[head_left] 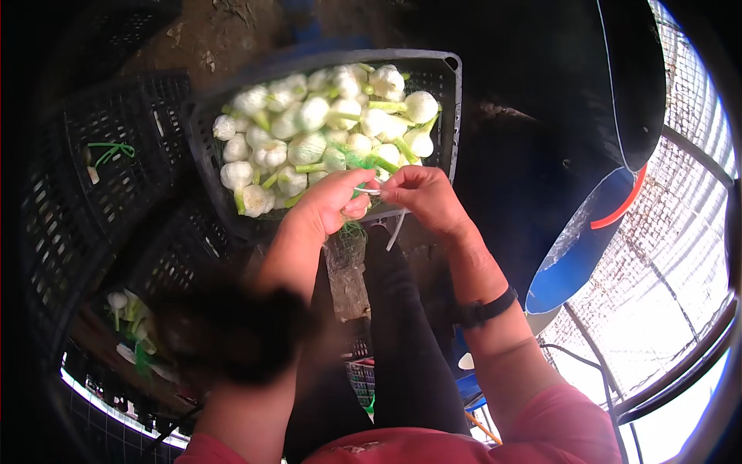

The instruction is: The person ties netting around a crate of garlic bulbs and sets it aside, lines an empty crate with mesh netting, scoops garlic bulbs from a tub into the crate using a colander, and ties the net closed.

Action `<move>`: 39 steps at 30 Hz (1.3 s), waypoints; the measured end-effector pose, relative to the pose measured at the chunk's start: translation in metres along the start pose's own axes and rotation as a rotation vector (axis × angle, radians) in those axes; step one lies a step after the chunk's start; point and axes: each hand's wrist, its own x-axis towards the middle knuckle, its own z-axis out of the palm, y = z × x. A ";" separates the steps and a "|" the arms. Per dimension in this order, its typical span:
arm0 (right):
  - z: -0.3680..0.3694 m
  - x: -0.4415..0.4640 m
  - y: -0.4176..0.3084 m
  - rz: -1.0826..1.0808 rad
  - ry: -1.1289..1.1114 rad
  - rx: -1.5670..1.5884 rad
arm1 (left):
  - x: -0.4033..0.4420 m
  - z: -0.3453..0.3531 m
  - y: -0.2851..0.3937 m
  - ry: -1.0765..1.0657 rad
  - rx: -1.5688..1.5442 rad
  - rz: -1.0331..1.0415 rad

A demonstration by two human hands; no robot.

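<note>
Fresh garlic bulbs (pixel 305 147) with cut green stems fill a black plastic crate (pixel 456 116) in front of me. Fine green mesh netting (pixel 352 236) lies over some bulbs and hangs below my hands. At the crate's near edge, my left hand (pixel 336 199) is closed around the gathered netting. My right hand (pixel 421 197) pinches a thin white tie (pixel 398 230) beside it. One part of the tie spans the gap between my fingers, and its tail dangles below the right hand. My fingers partly hide the gathered mesh and the tie.
More black crates (pixel 116 185) stand at the left, one with a green string (pixel 114 151) on it. Several garlic bulbs (pixel 127 309) lie lower left. A dark blurred shape covers part of my left forearm. A large blue container (pixel 583 240) is at the right.
</note>
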 end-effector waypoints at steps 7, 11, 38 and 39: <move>0.027 0.006 -0.009 -0.300 0.496 -0.530 | -0.020 0.035 -0.010 0.577 1.106 0.613; 0.036 0.018 0.003 -0.516 0.713 -0.688 | -0.012 0.039 -0.017 0.709 1.030 0.854; -0.020 0.020 0.018 -0.373 0.201 -0.229 | -0.055 -0.023 0.038 0.198 1.440 0.751; -0.017 0.020 0.011 -0.372 0.197 -0.225 | -0.054 -0.024 0.043 -0.021 1.281 0.747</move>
